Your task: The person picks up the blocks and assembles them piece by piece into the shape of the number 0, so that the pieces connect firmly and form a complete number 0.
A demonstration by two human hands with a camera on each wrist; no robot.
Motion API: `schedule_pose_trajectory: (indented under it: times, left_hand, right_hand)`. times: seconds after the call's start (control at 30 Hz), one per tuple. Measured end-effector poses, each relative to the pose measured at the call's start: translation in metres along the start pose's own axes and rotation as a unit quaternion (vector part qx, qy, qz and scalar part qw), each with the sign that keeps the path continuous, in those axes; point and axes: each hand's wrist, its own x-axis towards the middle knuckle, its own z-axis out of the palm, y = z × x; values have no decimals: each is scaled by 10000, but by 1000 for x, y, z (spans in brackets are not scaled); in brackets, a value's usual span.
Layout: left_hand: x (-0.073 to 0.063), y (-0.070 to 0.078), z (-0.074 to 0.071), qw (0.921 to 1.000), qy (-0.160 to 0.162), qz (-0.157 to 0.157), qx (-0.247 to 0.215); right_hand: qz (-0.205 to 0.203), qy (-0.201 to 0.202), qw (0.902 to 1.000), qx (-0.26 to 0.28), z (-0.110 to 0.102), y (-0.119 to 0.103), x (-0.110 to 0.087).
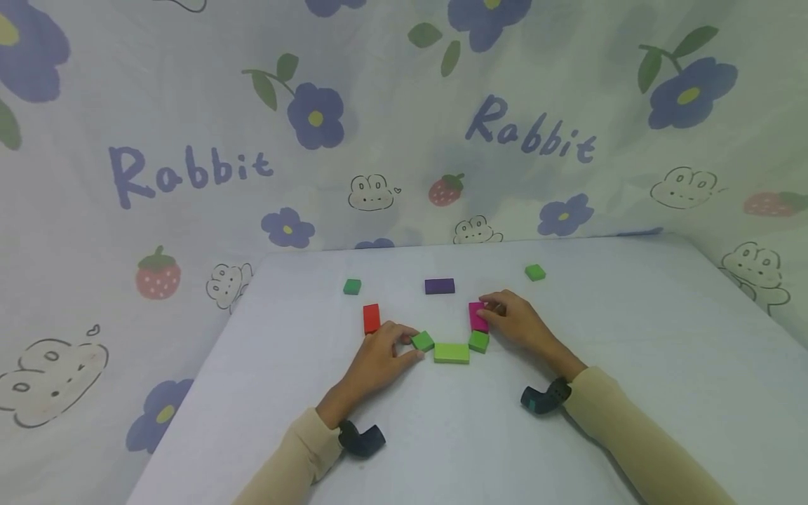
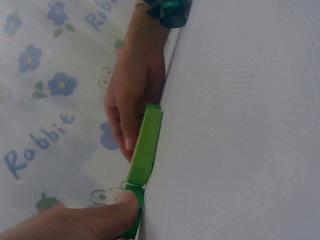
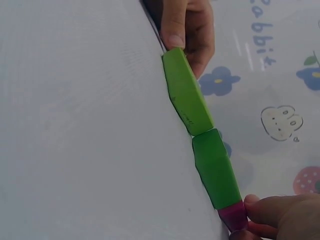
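Observation:
My left hand (image 1: 380, 358) pinches a small green block (image 1: 423, 341) at its side. Its thumb (image 2: 112, 216) presses against that block in the left wrist view. The green block sits at the left end of a light green bar (image 1: 451, 353). Another small green block (image 1: 478, 341) stands at the bar's right end, its corner near the bar. Just beyond it, my right hand (image 1: 519, 321) grips a magenta block (image 1: 477, 317) between thumb and fingers. In the right wrist view the magenta block (image 3: 234, 216) meets the green block (image 3: 216, 167).
A red block (image 1: 372, 318) lies just beyond my left hand. Farther back are a purple block (image 1: 440, 286), a teal-green block (image 1: 352, 287) and a green block (image 1: 535, 272). A patterned curtain (image 1: 391, 140) hangs behind the white tabletop (image 1: 454, 435).

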Motion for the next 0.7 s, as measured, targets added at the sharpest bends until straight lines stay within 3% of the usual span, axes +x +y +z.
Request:
schedule_pose_trajectory:
  times: [0.27,0.7]
  left_hand:
    - [0,-1,2,10000,-54,-34,-17]
    - [1,-1,0,10000,-40,-55,-6]
  right_hand:
    - [100,7,9999,5,1,1,-3]
    - [-74,25,10000,2,-1,0,0]
